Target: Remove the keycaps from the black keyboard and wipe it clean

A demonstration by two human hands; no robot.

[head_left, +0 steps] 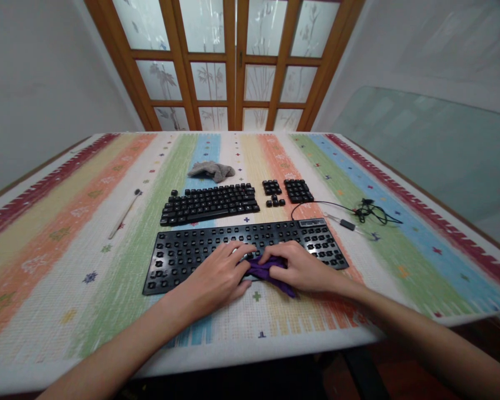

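Note:
A black keyboard base (179,278) with its keycaps off and switches bare lies in front of me. My right hand (294,265) is closed around a bunched purple cloth (270,270), pressed onto the base's lower middle. Resting on the base just left of the cloth is my left hand (223,269), its fingers stretched out over the switches and its thumb near the front edge. Whether the left fingertips touch the cloth I cannot tell. Behind the base, loose black keycaps (210,203) stand in keyboard order, with smaller groups of keycaps (299,191) to the right.
A crumpled grey cloth (211,170) lies beyond the keycaps. To the left is a thin brush (125,215). At right are a coiled cable (375,212) and a keycap puller (347,224). Everything sits on a striped tablecloth (120,311); wooden glazed doors (235,66) stand behind.

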